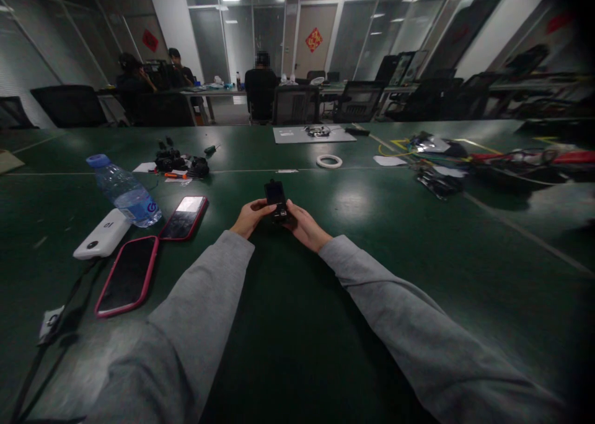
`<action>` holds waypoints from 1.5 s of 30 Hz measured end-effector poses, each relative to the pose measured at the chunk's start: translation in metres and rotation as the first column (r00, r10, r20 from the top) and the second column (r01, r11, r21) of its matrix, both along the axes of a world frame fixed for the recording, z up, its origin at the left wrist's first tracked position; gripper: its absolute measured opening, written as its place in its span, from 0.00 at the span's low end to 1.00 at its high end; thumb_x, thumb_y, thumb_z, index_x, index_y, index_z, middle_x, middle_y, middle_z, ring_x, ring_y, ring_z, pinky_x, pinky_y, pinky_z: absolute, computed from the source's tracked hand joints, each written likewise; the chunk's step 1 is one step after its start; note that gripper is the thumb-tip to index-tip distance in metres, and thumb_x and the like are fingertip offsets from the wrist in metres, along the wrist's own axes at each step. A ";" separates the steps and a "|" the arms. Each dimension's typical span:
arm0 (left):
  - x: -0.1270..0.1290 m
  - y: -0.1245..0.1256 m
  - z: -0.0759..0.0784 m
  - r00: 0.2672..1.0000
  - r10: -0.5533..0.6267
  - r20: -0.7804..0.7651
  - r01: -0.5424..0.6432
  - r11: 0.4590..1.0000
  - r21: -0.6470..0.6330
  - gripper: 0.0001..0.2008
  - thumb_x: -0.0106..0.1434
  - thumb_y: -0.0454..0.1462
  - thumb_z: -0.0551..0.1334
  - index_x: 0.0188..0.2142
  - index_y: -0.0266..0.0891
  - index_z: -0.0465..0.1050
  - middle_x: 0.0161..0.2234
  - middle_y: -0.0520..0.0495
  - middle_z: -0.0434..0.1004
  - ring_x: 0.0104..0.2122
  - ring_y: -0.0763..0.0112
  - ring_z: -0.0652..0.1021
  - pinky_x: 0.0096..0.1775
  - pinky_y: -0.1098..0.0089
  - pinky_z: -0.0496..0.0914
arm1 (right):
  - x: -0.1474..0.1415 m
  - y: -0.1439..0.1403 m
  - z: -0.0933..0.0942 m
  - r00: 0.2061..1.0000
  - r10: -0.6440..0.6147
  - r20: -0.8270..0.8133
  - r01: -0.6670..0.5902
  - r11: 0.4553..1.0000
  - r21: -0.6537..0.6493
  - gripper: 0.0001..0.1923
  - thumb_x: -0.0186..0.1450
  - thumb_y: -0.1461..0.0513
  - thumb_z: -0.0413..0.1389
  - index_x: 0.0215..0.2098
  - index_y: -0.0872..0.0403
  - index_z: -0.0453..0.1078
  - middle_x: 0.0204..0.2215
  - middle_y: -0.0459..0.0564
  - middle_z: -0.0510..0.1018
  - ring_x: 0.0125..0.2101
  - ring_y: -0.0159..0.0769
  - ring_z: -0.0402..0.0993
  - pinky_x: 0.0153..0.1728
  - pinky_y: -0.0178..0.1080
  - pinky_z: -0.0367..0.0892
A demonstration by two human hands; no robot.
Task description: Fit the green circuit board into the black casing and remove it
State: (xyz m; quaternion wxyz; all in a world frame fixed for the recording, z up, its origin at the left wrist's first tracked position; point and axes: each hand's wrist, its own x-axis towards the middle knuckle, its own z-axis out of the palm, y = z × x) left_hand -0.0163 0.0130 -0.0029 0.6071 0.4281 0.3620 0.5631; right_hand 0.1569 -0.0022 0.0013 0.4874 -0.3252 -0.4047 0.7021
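Between my two hands is a small black device point(275, 194) with a dark, flat, screen-like upper part and a thicker lower block. My left hand point(252, 217) grips its lower left side, the thumb lying across the front. From the right, my right hand point(305, 224) holds its lower right edge with thumb and fingers. The device is above the middle of the green table point(279, 325), tilted toward me. Its back and some of my fingertips are hidden.
Left of my arms lie a water bottle point(123, 191), two red-edged phones point(127, 275) and a cabled white power bank point(105, 235). Farther back are black parts point(179, 162), a tape roll point(329, 161) and a grey panel point(292, 136). Tangled cables point(465, 154) occupy the right. People sit beyond.
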 end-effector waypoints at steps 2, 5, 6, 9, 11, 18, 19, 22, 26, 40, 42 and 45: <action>-0.001 0.000 -0.001 1.000 -0.007 -0.021 0.007 1.000 -0.005 0.21 0.45 0.39 0.75 0.39 0.33 0.78 0.37 0.44 0.80 0.37 0.68 0.78 0.49 0.63 0.67 | 0.001 0.001 0.000 0.997 -0.018 0.071 0.012 0.996 0.090 0.27 0.53 0.49 0.68 0.45 0.53 0.70 0.44 0.49 0.75 0.45 0.34 0.70 0.48 0.37 0.67; -0.002 0.000 -0.001 0.998 -0.011 -0.055 0.011 1.000 0.005 0.20 0.46 0.39 0.74 0.39 0.33 0.78 0.39 0.43 0.80 0.39 0.67 0.78 0.50 0.62 0.67 | 0.002 0.001 0.001 0.991 -0.056 0.120 0.035 0.984 0.173 0.30 0.51 0.53 0.70 0.48 0.54 0.70 0.48 0.51 0.74 0.49 0.35 0.69 0.54 0.39 0.64; -0.003 0.001 -0.001 0.997 -0.003 -0.075 0.004 1.000 0.011 0.20 0.46 0.39 0.74 0.39 0.33 0.78 0.39 0.43 0.80 0.39 0.66 0.78 0.51 0.62 0.67 | 0.003 0.001 0.002 0.991 -0.061 0.123 0.038 0.983 0.182 0.31 0.50 0.53 0.70 0.49 0.54 0.70 0.48 0.51 0.74 0.49 0.36 0.69 0.55 0.40 0.63; -0.007 0.002 0.000 0.985 0.008 -0.172 -0.004 1.000 0.025 0.21 0.46 0.40 0.75 0.39 0.33 0.78 0.39 0.42 0.80 0.41 0.65 0.78 0.52 0.60 0.66 | 0.005 0.004 0.001 0.992 -0.048 0.114 0.028 0.985 0.170 0.33 0.50 0.54 0.70 0.51 0.55 0.69 0.49 0.52 0.74 0.50 0.36 0.69 0.57 0.42 0.62; -0.010 0.004 0.001 0.974 0.009 -0.226 -0.001 0.999 0.034 0.22 0.45 0.40 0.75 0.40 0.34 0.78 0.40 0.42 0.79 0.41 0.64 0.78 0.52 0.60 0.66 | 0.006 0.008 -0.001 0.994 -0.019 0.105 0.002 0.988 0.152 0.33 0.50 0.56 0.70 0.52 0.56 0.69 0.49 0.53 0.74 0.51 0.37 0.69 0.58 0.43 0.61; -0.016 0.007 0.002 0.966 0.037 -0.258 -0.027 0.999 0.043 0.22 0.43 0.40 0.75 0.38 0.34 0.79 0.39 0.42 0.80 0.41 0.63 0.77 0.52 0.59 0.65 | 0.005 0.020 -0.010 0.997 0.034 0.064 -0.042 0.991 0.124 0.31 0.49 0.58 0.70 0.50 0.55 0.70 0.49 0.51 0.74 0.49 0.35 0.70 0.57 0.41 0.63; -0.017 0.008 0.002 0.965 0.042 -0.259 -0.032 0.999 0.042 0.22 0.43 0.40 0.75 0.38 0.34 0.79 0.39 0.42 0.80 0.41 0.63 0.77 0.51 0.59 0.65 | 0.004 0.021 -0.010 0.998 0.039 0.054 -0.045 0.992 0.119 0.31 0.49 0.58 0.70 0.50 0.55 0.71 0.48 0.51 0.74 0.49 0.34 0.70 0.57 0.41 0.63; -0.021 0.010 0.001 0.961 0.053 -0.270 -0.043 0.998 0.042 0.22 0.43 0.40 0.75 0.38 0.34 0.79 0.39 0.42 0.79 0.40 0.63 0.77 0.50 0.60 0.66 | 0.001 0.023 -0.011 0.998 0.051 0.044 -0.056 0.991 0.120 0.31 0.50 0.58 0.70 0.50 0.55 0.71 0.48 0.50 0.74 0.48 0.33 0.70 0.56 0.39 0.64; -0.024 0.011 -0.001 0.962 0.039 -0.270 -0.030 0.999 0.038 0.22 0.43 0.40 0.75 0.38 0.34 0.79 0.39 0.42 0.79 0.39 0.63 0.77 0.49 0.61 0.66 | -0.001 0.020 -0.008 0.998 0.042 0.043 -0.047 0.990 0.132 0.31 0.48 0.58 0.71 0.48 0.56 0.71 0.47 0.51 0.74 0.48 0.33 0.71 0.55 0.38 0.64; -0.018 0.008 0.001 0.972 0.009 -0.234 0.000 0.999 0.035 0.22 0.47 0.42 0.74 0.40 0.34 0.77 0.40 0.43 0.79 0.41 0.65 0.77 0.51 0.62 0.65 | -0.003 0.015 -0.003 1.000 -0.003 0.017 0.001 0.993 0.117 0.29 0.48 0.58 0.71 0.46 0.56 0.71 0.43 0.49 0.76 0.45 0.32 0.72 0.53 0.37 0.66; -0.017 0.008 0.002 0.974 0.007 -0.226 0.002 0.999 0.038 0.22 0.49 0.43 0.73 0.42 0.34 0.77 0.42 0.41 0.79 0.42 0.65 0.77 0.51 0.62 0.66 | -0.004 0.015 -0.003 0.999 -0.032 0.019 0.030 0.993 0.110 0.29 0.48 0.58 0.71 0.46 0.56 0.70 0.43 0.49 0.76 0.44 0.31 0.72 0.53 0.37 0.65; -0.017 0.008 0.003 0.978 0.000 -0.208 0.008 0.999 0.038 0.22 0.50 0.42 0.73 0.42 0.33 0.77 0.43 0.40 0.79 0.43 0.64 0.77 0.52 0.61 0.66 | -0.005 0.015 -0.004 0.999 -0.040 0.026 0.036 0.990 0.133 0.29 0.48 0.59 0.71 0.46 0.56 0.70 0.44 0.49 0.75 0.45 0.31 0.71 0.53 0.37 0.65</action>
